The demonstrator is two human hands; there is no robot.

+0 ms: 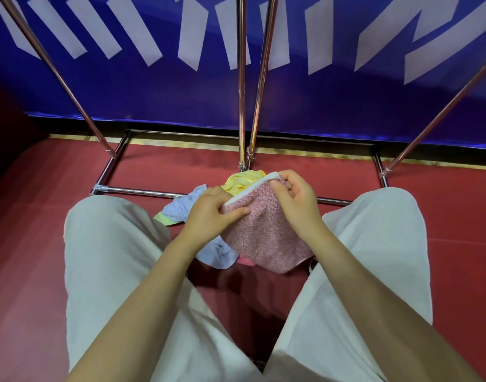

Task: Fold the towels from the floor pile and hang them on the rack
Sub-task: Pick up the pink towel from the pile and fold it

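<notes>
I hold a pink speckled towel (266, 235) with a white hem between my knees, above the floor pile. My left hand (211, 213) pinches its upper left corner, thumb lying on the cloth. At the upper right corner my right hand (296, 199) grips the hem with curled fingers. Under and behind it the pile shows a yellow towel (243, 181), a light blue towel (185, 206) and a sliver of bright pink cloth (246, 261). The metal rack (241, 86) rises just beyond the pile, its poles slanting up out of view.
The rack's base frame (142, 192) lies on the red floor (38, 194) right in front of my knees. A blue banner with white stripes (332, 100) stands behind it. My legs in pale trousers (106, 257) flank the pile on both sides.
</notes>
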